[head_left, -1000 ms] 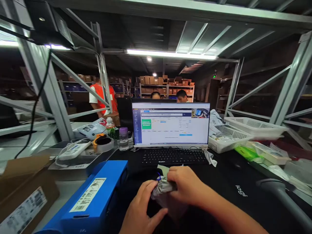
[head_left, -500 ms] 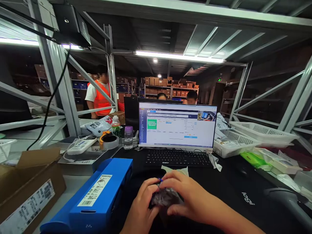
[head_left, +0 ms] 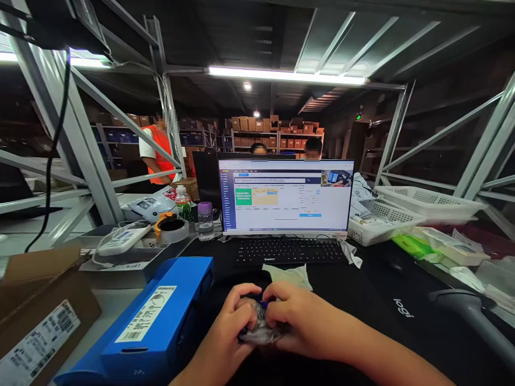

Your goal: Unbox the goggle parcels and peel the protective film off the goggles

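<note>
Between my two hands is a small bundle in clear, crinkled plastic (head_left: 261, 333), with a bit of blue at its top. My left hand (head_left: 233, 327) grips its left side, fingers curled over it. My right hand (head_left: 295, 321) holds the right side, its fingertips bent in at the blue part. What lies inside the plastic cannot be made out. Just beyond my hands is a pale sheet of paper (head_left: 289, 274) on the black mat. To the left lies a long blue box (head_left: 177, 300) with a white label.
A keyboard (head_left: 289, 250) and a lit monitor (head_left: 285, 198) stand ahead. An open cardboard box (head_left: 44, 321) is at left, tape rolls (head_left: 173, 228) behind the blue box. White baskets (head_left: 382, 220) and a grey handheld scanner (head_left: 462, 308) are at right. A person in an orange vest (head_left: 161, 145) stands behind.
My fingers have drawn in closer around the blue part, and the plastic looks more crumpled. The view has shifted slightly. A yellow panel now shows on the monitor.
</note>
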`<state>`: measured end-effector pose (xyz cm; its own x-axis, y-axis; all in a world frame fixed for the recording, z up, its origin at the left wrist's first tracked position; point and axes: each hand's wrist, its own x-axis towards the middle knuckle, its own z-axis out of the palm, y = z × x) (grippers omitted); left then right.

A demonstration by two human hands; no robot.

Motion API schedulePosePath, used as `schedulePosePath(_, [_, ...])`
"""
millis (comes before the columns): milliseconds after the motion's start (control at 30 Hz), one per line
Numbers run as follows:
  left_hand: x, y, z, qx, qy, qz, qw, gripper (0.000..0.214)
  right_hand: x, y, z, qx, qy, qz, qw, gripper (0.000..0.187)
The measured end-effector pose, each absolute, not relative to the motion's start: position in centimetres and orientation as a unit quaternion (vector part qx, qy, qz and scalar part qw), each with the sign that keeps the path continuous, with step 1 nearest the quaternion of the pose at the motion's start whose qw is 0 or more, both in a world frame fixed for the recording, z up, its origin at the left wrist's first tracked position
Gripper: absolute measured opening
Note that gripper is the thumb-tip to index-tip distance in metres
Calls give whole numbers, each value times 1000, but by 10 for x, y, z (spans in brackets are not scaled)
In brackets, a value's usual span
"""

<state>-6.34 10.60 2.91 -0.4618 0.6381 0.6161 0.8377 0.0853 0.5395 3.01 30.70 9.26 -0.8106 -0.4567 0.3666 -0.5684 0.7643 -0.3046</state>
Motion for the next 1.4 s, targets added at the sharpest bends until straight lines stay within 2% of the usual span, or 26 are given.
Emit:
schedulePosePath(100, [-69, 105, 33, -507, -719, -460, 120, 24, 28, 309, 92, 292, -929, 145, 174, 21])
schedulePosePath(200, [-79, 100, 37, -474, -724, -479, 146, 29, 26, 320, 98, 267, -932, 141, 198, 15])
schedulePosePath(367, [-92, 92, 47, -391, -726, -537, 179, 41, 21, 345, 111, 184, -939, 148, 250, 23])
schedulePosePath(500, [-86, 101, 38, -357, -689, -616, 132, 31, 13, 343, 101, 196, -921, 165, 293, 24])
schedulePosePath(600, [-76, 113, 25, -333, -684, -637, 122, 74, 6, 332, 84, 221, -900, 145, 346, 22])
schedulePosePath(633, [-74, 116, 22, -314, -701, -628, 123, 79, 4, 328, 79, 230, -892, 144, 363, 21])
schedulePosePath(767, [-69, 121, 28, -236, -745, -618, 90, 69, 1, 317, 62, 268, -856, 164, 411, 16])
schedulePosePath(867, [-65, 119, 41, -235, -747, -621, 33, 49, 6, 312, 63, 265, -863, 180, 391, 16])
schedulePosePath(967, [-59, 114, 50, -240, -741, -626, 41, 35, 19, 308, 74, 242, -895, 209, 312, 54])
schedulePosePath(1033, [-55, 111, 52, -249, -739, -622, 79, 27, 28, 304, 80, 236, -906, 215, 279, 65])
schedulePosePath(1200, [-49, 102, 54, -273, -734, -594, 184, 19, 38, 295, 84, 239, -883, 188, 356, 28])
schedulePosePath(1300, [-49, 99, 53, -271, -737, -581, 216, 17, 36, 292, 85, 259, -848, 202, 416, 16])
schedulePosePath(1400, [-50, 97, 45, -256, -750, -561, 239, 19, 35, 292, 87, 293, -814, 180, 468, 17])
